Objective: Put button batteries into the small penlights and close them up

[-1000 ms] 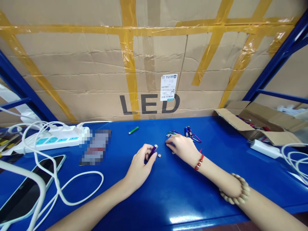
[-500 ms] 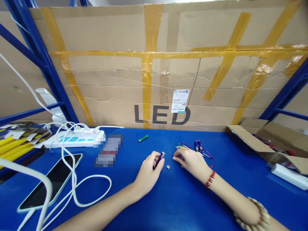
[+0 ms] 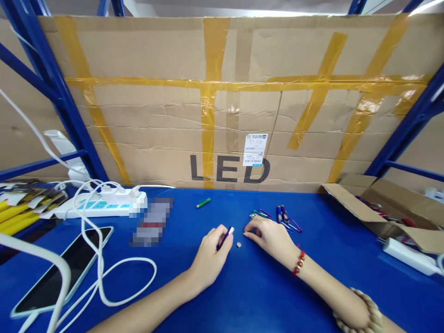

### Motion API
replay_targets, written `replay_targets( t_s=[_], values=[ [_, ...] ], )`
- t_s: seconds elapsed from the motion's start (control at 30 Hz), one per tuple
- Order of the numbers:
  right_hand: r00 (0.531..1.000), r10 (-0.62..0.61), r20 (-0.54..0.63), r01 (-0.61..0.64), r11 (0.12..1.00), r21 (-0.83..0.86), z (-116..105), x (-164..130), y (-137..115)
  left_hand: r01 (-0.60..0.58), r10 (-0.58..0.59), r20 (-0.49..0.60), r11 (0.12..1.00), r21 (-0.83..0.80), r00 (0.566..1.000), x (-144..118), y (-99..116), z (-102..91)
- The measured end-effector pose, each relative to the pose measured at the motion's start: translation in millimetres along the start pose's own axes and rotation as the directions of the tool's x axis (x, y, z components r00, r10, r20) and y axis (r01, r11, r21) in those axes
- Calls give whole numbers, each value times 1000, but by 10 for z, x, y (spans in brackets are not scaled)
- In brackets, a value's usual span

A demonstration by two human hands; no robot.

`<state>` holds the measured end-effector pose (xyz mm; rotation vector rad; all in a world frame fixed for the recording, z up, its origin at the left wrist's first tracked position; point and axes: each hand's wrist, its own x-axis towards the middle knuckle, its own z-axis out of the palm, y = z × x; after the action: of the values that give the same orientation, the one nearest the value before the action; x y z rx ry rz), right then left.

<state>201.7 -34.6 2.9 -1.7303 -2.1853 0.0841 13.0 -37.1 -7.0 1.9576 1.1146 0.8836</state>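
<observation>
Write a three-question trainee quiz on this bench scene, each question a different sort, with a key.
1. True or false: the left hand holds a purple torch.
2. What lies on the table between the two hands? A) a small round cell B) a coiled cable C) a phone
3. Fill in: the green torch lies near the box printed ____.

Key: 1 true; 2 A; 3 LED. The right hand rests fingers down on the table beside the cell, near the clips.
</observation>
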Motion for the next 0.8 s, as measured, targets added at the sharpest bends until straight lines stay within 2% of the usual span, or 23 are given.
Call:
replay_targets(
  t_s=[0.07, 0.13, 0.2, 0.27, 0.4, 0.57, 0.7, 0.8],
  values=[
    [993, -81, -85, 91, 988, 127, 13, -7, -25, -28, 28, 3, 1000, 7, 1000, 4, -6, 2],
    [972, -144, -183, 195, 934, 301, 16, -19, -80, -57, 57, 4, 998, 3, 998, 0, -13, 2],
    [953, -160, -257, 262, 863, 432, 12, -36, -152, -81, 81, 13, 997, -3, 997, -12, -21, 4],
    [943, -157, -294, 291, 818, 496, 6, -54, -220, -93, 93, 24, 996, -10, 995, -25, -27, 4],
    [934, -162, -318, 316, 790, 526, 7, -78, -282, -90, 91, 35, 995, -32, 995, -35, -23, -8],
    [903, -117, -413, 338, 787, 516, 12, -77, -258, -124, 125, 48, 992, -23, 991, -59, 18, -35],
    [894, -162, -417, 376, 778, 504, 18, -74, -243, -136, 133, 85, 990, 34, 987, -96, 40, -31],
    [871, -210, -445, 425, 775, 467, 21, -78, -241, -145, 142, 81, 989, 37, 987, -101, 39, -22]
  ],
)
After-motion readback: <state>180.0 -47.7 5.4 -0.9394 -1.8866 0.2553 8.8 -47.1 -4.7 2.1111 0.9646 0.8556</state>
